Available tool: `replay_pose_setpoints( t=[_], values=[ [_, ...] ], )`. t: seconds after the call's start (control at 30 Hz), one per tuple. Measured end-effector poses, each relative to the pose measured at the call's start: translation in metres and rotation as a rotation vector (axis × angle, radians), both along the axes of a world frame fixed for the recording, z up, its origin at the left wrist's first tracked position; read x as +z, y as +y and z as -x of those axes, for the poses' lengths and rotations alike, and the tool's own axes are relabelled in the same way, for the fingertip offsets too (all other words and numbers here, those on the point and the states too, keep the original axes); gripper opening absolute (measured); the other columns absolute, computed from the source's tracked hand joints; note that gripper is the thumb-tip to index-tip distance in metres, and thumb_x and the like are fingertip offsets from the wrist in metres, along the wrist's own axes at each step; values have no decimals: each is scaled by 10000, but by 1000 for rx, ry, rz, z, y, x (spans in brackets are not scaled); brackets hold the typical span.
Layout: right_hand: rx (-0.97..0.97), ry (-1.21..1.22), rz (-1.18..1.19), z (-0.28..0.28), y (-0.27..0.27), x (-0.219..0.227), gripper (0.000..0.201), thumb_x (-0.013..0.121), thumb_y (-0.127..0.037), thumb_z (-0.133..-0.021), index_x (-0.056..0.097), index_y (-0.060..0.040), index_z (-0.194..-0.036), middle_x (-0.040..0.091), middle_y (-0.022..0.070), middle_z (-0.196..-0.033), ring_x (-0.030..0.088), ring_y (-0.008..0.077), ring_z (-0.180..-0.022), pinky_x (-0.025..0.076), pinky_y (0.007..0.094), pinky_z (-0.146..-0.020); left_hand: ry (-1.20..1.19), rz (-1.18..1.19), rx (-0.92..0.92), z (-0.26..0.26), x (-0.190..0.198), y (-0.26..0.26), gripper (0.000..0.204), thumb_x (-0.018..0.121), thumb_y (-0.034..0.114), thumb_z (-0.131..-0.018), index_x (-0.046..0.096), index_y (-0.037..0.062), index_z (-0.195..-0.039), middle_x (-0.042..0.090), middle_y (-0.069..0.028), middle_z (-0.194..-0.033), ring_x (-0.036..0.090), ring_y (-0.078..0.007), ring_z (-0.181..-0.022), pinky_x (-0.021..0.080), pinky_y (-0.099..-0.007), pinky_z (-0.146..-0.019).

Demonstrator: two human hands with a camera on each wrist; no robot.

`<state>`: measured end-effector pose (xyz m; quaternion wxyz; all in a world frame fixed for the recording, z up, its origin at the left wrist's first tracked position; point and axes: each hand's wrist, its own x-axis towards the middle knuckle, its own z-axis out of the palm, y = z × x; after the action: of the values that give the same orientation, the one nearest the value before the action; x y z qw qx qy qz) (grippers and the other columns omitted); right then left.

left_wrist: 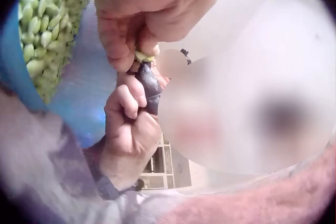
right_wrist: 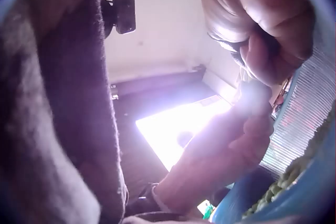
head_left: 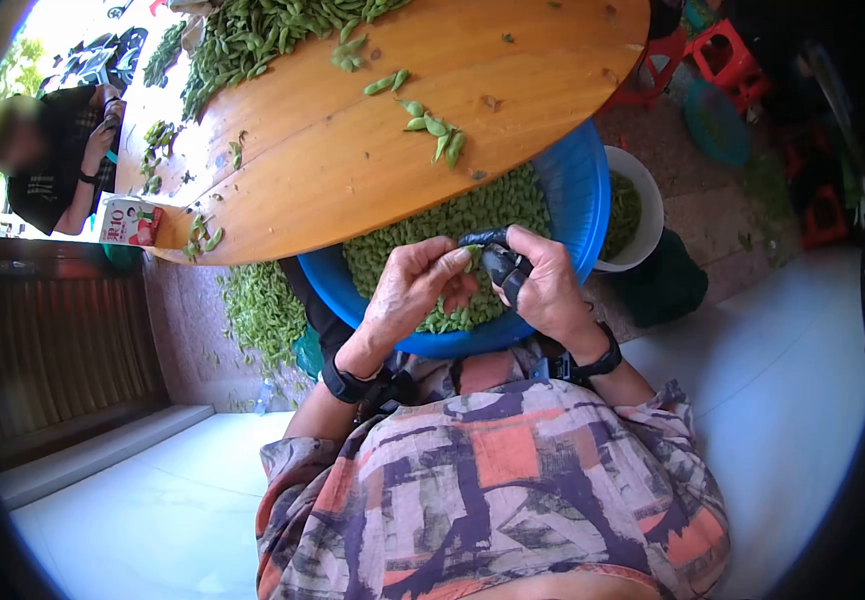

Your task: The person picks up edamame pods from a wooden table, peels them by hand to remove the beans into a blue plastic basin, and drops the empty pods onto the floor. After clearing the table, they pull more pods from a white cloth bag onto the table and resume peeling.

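Over a blue tub (head_left: 585, 185) full of shelled green beans (head_left: 388, 238), both hands meet at one small soybean pod (head_left: 473, 259). My left hand (head_left: 415, 288) pinches the pod between thumb and fingers; the left wrist view shows its pale green end (left_wrist: 144, 56) poking out. My right hand (head_left: 551, 290) has black coverings (head_left: 501, 264) on its thumb and a finger, and grips at the pod's other end with the remaining fingers curled in. In the right wrist view, glare and fingers hide the pod.
A wooden table (head_left: 303, 150) holds a heap of pods (head_left: 263, 35), several loose ones (head_left: 438, 128) and a carton (head_left: 131, 222). A white bucket (head_left: 653, 200) stands right of the tub, red stools (head_left: 728, 65) beyond. More pods (head_left: 263, 315) lie on the floor left. Another person (head_left: 53, 150) sits across.
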<state>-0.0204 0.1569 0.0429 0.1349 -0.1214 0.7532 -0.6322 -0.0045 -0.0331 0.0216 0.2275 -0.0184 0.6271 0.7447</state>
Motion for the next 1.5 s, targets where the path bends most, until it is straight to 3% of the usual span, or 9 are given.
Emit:
replay_pose_setpoints(
  t=[0.13, 0.3, 0.37, 0.47, 0.7, 0.8, 0.9, 1.1, 1.5],
  values=[
    [-73, 389, -191, -2, -7, -10, 222, 546, 87, -715, 610, 30, -920, 537, 168, -800, 584, 365, -746, 458, 385, -629, 12, -7, 7, 0, 1, 12, 226, 480, 213, -1028, 522, -5, -989, 568, -51, -817, 562, -110, -678, 461, -245, -563],
    [-77, 383, -186, -1, -10, -4, 279, 534, 93, -698, 621, 26, -954, 551, 169, -814, 589, 367, -757, 473, 398, -653, -27, -136, 151, -8, -11, 19, 131, 433, 103, -979, 522, 7, -981, 498, -46, -922, 508, -103, -696, 429, -243, -569],
    [-66, 344, -140, 1, -9, -3, 293, 534, 91, -697, 626, 24, -967, 556, 172, -822, 589, 370, -760, 476, 397, -658, 419, 88, 66, -7, -18, 17, 143, 413, 88, -953, 528, 15, -998, 498, -27, -876, 462, -97, -655, 409, -240, -574],
    [-49, 341, -143, 1, -6, -5, 313, 526, 92, -697, 632, 25, -984, 565, 174, -833, 589, 369, -759, 478, 387, -661, -159, -366, 152, -2, -10, 21, 152, 432, 61, -907, 556, 17, -983, 509, -8, -802, 488, -100, -676, 426, -247, -610],
    [-82, 402, -133, 6, 8, -1, 197, 495, -47, -732, 599, 17, -887, 492, 144, -763, 520, 298, -676, 417, 360, -613, 2, -267, 58, 1, -14, 13, 199, 464, 24, -847, 620, -5, -966, 620, -34, -797, 578, -118, -764, 479, -273, -728],
    [-434, 297, -227, 10, 53, 3, 94, 450, 21, -688, 469, -15, -773, 368, 62, -697, 387, 167, -649, 367, 311, -585, 419, 364, -102, 3, 23, 7, 239, 502, -25, -853, 645, -10, -1043, 696, -60, -891, 642, -118, -831, 512, -277, -802],
    [-598, 503, -609, 22, 99, 18, 371, 452, 94, -686, 590, 33, -1025, 611, 241, -862, 648, 387, -821, 500, 395, -741, 728, 604, 230, 18, 48, 5, 157, 598, 0, -854, 663, -7, -998, 687, -64, -841, 642, -131, -736, 512, -273, -677],
    [-647, 441, -638, 22, 120, 8, 457, 464, 107, -698, 607, 14, -1122, 620, 248, -818, 637, 420, -806, 503, 413, -741, 914, 1067, 282, 77, 55, 0, 105, 702, 87, -815, 694, 16, -892, 604, -127, -785, 614, -251, -660, 482, -347, -612],
    [-370, 241, -143, 16, 66, 14, 265, 529, 5, -886, 655, -4, -1119, 639, 55, -788, 578, 108, -684, 480, 281, -641, 832, 834, 363, 68, 55, -5, 165, 640, 1, -853, 654, -2, -1018, 634, -77, -797, 579, -162, -644, 469, -289, -602]
  ],
)
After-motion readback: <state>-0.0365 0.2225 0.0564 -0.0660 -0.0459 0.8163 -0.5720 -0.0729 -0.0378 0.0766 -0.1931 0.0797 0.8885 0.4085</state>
